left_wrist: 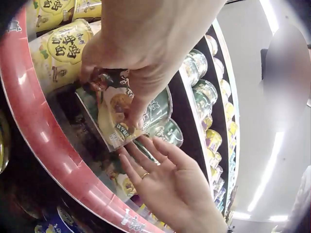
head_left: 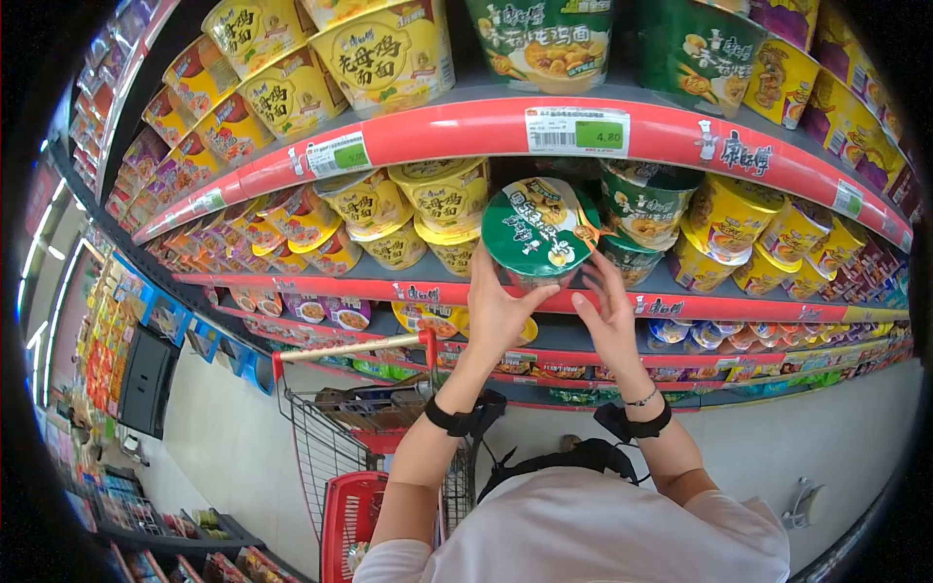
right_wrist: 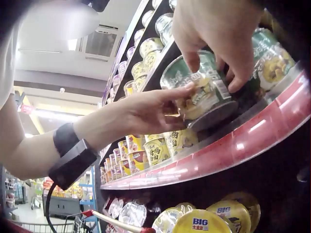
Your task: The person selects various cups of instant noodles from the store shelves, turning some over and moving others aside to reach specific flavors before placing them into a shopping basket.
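1. Shelf [head_left: 350, 289] curves across
2. Cart [head_left: 355, 347] stands near the shelf's lower left
3. Green cup [head_left: 515, 249] tilts at the shelf's front edge, beside yellow cups [head_left: 443, 200]
4. Left hand [head_left: 498, 308] grasps the green cup
5. Right hand [head_left: 614, 317], released, extends fingers alongside

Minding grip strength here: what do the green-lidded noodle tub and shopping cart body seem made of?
Noodle tub: glossy plastic or coated paper, judging by highlights across its print; which, I can't tell. Shopping cart: probably metal wire, given its thin crossing bars; finish unclear.
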`<act>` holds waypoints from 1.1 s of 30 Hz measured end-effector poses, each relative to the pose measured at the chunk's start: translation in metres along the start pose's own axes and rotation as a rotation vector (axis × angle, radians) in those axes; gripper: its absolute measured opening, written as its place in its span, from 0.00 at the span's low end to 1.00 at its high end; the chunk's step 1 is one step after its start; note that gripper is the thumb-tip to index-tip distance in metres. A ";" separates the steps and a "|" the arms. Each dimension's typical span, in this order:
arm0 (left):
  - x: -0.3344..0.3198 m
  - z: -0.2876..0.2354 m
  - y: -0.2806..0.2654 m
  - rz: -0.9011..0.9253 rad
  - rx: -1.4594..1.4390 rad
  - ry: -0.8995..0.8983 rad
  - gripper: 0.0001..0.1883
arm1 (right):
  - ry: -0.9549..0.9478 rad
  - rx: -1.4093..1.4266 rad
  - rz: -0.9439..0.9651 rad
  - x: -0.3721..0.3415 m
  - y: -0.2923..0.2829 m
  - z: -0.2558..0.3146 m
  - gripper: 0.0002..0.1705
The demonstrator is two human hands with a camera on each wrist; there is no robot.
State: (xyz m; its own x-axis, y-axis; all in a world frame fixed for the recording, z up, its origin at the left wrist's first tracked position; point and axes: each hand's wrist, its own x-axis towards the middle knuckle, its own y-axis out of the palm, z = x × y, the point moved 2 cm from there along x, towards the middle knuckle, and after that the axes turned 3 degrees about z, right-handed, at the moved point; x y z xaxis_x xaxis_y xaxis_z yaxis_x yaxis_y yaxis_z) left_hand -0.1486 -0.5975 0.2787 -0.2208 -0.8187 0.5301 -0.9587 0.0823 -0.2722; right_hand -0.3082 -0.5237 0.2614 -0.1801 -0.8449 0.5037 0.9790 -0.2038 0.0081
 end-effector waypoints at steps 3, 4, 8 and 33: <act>0.006 0.008 0.012 -0.007 0.011 -0.011 0.53 | 0.005 -0.001 -0.008 0.002 0.004 -0.012 0.36; 0.004 0.006 0.016 -0.005 0.011 -0.006 0.53 | 0.006 -0.015 -0.014 0.003 0.003 -0.015 0.36; 0.001 0.007 0.024 -0.107 0.027 0.027 0.53 | 0.058 -0.050 0.027 0.006 -0.001 -0.025 0.38; 0.005 0.017 0.033 -0.177 0.270 -0.005 0.48 | 0.014 -0.368 0.032 0.017 0.005 -0.027 0.45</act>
State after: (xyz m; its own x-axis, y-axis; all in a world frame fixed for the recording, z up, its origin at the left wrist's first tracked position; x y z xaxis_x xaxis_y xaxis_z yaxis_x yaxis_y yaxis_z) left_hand -0.1778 -0.6084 0.2592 -0.0533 -0.8094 0.5849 -0.8997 -0.2152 -0.3798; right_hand -0.3091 -0.5521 0.2466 -0.1542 -0.8599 0.4865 0.8845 -0.3396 -0.3199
